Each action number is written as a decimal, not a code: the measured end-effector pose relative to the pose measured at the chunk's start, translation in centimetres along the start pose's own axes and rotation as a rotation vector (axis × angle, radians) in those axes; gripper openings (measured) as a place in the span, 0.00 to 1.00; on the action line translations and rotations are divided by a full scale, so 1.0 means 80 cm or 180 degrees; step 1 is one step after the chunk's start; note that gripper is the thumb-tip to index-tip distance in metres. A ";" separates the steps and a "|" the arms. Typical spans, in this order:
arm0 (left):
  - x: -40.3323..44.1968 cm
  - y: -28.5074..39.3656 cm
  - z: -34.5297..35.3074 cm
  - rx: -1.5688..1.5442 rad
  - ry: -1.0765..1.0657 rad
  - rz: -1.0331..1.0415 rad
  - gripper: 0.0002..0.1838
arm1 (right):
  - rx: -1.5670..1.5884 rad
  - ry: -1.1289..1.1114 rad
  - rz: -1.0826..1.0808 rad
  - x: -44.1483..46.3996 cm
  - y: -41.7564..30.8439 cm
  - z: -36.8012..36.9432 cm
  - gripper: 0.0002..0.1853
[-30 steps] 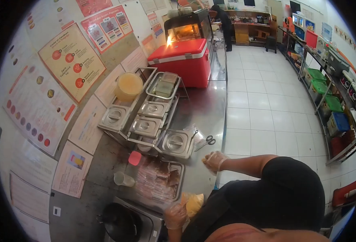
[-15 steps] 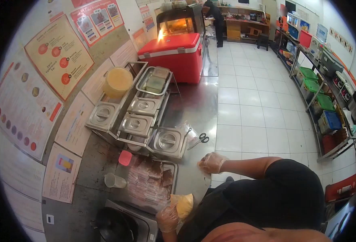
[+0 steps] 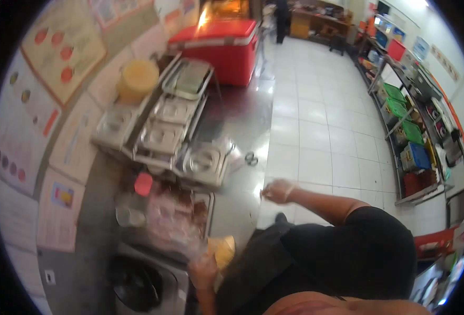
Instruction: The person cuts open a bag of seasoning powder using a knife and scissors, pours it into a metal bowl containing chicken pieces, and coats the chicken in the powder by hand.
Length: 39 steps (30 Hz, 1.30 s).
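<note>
My left hand (image 3: 203,269), in a clear plastic glove and blurred, is closed around a yellow bag (image 3: 223,251) at the counter's front edge. A metal tray (image 3: 210,212) of thin, pink-tinged clear packets (image 3: 171,215) lies just beyond it. My right hand (image 3: 278,191), also gloved, is held out past the counter edge with its fingers curled together. Blur hides whatever may be between the fingertips. Black-handled scissors (image 3: 251,159) lie on the counter near that hand.
Lidded steel pans (image 3: 203,163) stand on a rack beside a yellow-lidded tub (image 3: 139,79). A red cooler (image 3: 227,60) sits farther back. A clear cup (image 3: 130,216), a pink container (image 3: 143,184) and a black pan (image 3: 135,283) are nearby. Shelving (image 3: 400,126) lines the right.
The view has shifted, so the counter appears farther left and higher. My left hand keeps hold of the yellow bag. My right hand remains closed and held out beyond the counter edge.
</note>
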<state>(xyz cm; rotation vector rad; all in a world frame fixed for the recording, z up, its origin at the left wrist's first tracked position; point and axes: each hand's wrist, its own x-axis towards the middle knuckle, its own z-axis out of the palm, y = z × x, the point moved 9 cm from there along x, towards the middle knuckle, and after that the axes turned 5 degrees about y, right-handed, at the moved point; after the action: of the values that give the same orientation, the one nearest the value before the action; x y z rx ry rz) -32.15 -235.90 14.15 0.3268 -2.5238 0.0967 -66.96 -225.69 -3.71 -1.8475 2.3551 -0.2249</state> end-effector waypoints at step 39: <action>-0.033 -0.052 0.031 -0.1586 -0.0537 -0.2168 0.15 | 0.0139 -0.0579 0.1467 0.125 0.080 -0.044 0.17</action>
<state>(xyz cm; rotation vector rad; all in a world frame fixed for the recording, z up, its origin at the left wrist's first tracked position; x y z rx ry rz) -30.38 -239.72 10.58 0.9803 -2.3471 -0.8322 -76.14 -233.82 -1.76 -1.1994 2.5330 -0.0515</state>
